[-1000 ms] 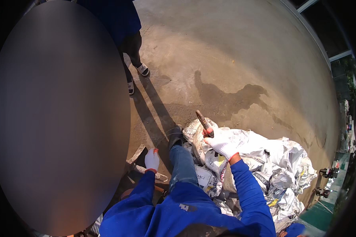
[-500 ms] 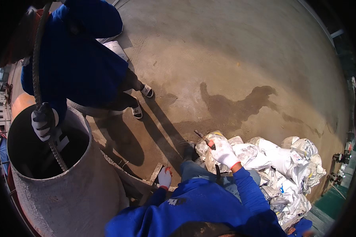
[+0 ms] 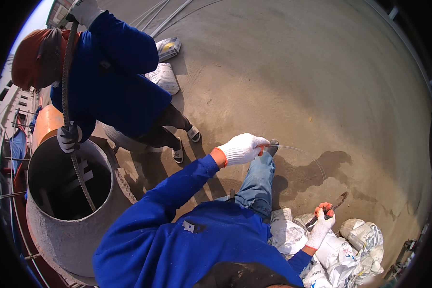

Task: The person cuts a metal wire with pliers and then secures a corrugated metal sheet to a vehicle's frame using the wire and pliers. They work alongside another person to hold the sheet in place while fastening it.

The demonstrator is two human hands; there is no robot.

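My left hand [image 3: 243,149], in a white glove with an orange cuff, is closed in front of me. It pinches a thin, pale wire-like strand [image 3: 297,150] that arcs to the right and bends down. My right hand [image 3: 320,229], gloved in white with orange fingertips, wraps around a short tool with a rusty-brown, blade-like end [image 3: 340,200]. The tool points up and to the right, just below the strand's free end. White and printed sacks [image 3: 289,234] lie crumpled beneath and beside my right hand.
At left, a co-worker [image 3: 115,77] in blue grips a long ribbed steel bar [image 3: 67,72] reaching into a concrete mixer drum [image 3: 111,192]. Filled bags [image 3: 164,78] lie behind the co-worker. A wet patch [image 3: 297,177] darkens the concrete floor.
My left hand has risen from low beside the mixer to in front of me, now with the strand. My right hand has moved right and down with the tool.
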